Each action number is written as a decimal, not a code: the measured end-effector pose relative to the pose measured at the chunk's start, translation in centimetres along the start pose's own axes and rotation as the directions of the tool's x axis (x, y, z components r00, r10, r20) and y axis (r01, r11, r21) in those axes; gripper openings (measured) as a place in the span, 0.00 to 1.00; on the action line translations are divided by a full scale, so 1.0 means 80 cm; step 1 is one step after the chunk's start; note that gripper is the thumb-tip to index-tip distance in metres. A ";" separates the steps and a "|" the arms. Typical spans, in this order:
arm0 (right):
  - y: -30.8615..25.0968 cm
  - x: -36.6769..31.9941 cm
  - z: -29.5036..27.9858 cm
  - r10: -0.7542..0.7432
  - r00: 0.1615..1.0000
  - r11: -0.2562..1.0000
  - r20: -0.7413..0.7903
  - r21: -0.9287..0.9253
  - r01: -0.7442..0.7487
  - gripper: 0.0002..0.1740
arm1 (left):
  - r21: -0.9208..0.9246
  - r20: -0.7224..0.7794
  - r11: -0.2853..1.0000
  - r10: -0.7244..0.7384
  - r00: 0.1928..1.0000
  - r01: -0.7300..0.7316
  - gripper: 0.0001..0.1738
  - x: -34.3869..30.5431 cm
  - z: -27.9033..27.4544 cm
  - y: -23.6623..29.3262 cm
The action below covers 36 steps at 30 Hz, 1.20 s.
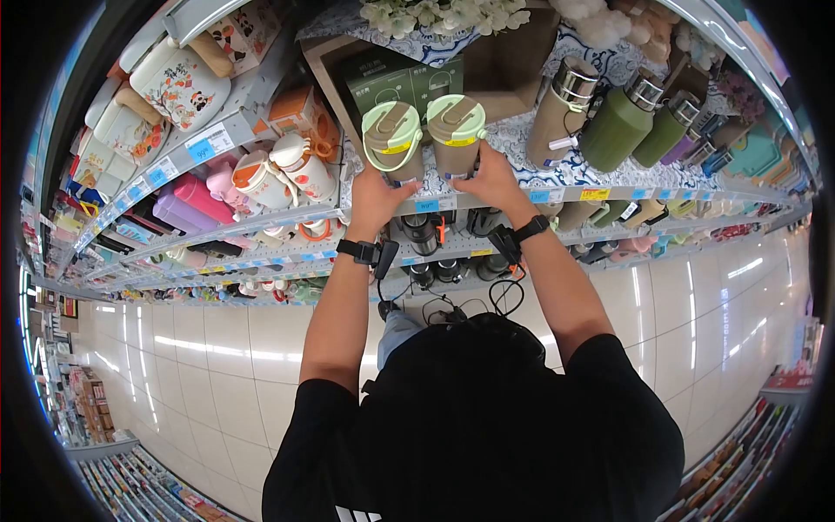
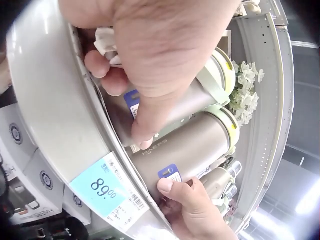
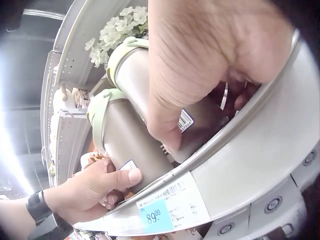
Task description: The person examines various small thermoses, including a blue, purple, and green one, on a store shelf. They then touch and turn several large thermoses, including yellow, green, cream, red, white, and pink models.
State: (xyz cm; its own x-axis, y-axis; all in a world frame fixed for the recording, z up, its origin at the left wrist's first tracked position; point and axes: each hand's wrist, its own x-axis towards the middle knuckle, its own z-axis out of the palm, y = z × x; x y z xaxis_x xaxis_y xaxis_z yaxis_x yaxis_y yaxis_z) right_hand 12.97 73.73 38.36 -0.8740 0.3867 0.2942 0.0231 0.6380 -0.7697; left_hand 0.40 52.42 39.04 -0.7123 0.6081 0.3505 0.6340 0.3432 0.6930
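Observation:
Two taupe insulated tumblers with pale green lids and carry handles stand side by side at the shelf's front edge. My left hand (image 1: 376, 200) grips the left tumbler (image 1: 400, 163) low on its body, thumb across the front beside a blue-edged tag. Around the base of the right tumbler (image 1: 456, 162) curls my right hand (image 1: 496, 181), its thumb by a similar tag (image 2: 170, 172). In the left wrist view, "HAERS" is printed on the right tumbler's side. Fingers behind both bases are partly hidden.
Behind the tumblers stands a dark green box (image 1: 426, 83) below white flowers (image 1: 444, 16). Green flasks (image 1: 619, 130) and a taupe flask (image 1: 557, 122) are to the right. White and orange cups (image 1: 303, 165) stand left. An 89.00 price label (image 2: 105, 187) fronts the shelf edge.

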 end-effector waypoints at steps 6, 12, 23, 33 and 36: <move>0.007 0.001 0.005 -0.011 1.000 1.000 -0.026 0.009 0.011 0.43 | 0.004 0.005 1.000 -0.004 1.000 0.003 0.34 0.000 0.002 -0.006; 0.002 0.000 0.003 0.005 1.000 1.000 -0.025 0.016 -0.004 0.44 | -0.008 0.017 1.000 0.013 1.000 -0.013 0.37 0.002 0.003 -0.010; 0.004 0.004 0.005 0.028 0.998 0.999 -0.050 0.030 -0.027 0.44 | -0.010 -0.056 0.998 -0.059 0.997 0.059 0.40 -0.002 0.006 -0.001; 0.010 0.004 0.010 0.008 0.998 1.000 -0.068 -0.005 -0.009 0.42 | 0.012 -0.063 0.999 -0.029 0.998 0.030 0.40 -0.001 0.010 -0.007; 0.010 0.005 0.011 -0.010 0.997 1.000 -0.072 -0.002 0.010 0.42 | 0.017 -0.040 1.000 -0.026 0.999 0.027 0.39 0.000 0.010 -0.008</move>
State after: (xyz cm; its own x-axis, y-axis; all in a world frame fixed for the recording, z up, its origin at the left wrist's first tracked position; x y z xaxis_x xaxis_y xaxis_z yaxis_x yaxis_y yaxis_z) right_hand 12.26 73.83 37.35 -0.8371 0.4271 0.3418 0.0155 0.6431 -0.7656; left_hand 0.22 52.76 38.09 -0.7402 0.5697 0.3571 0.6195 0.3712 0.6917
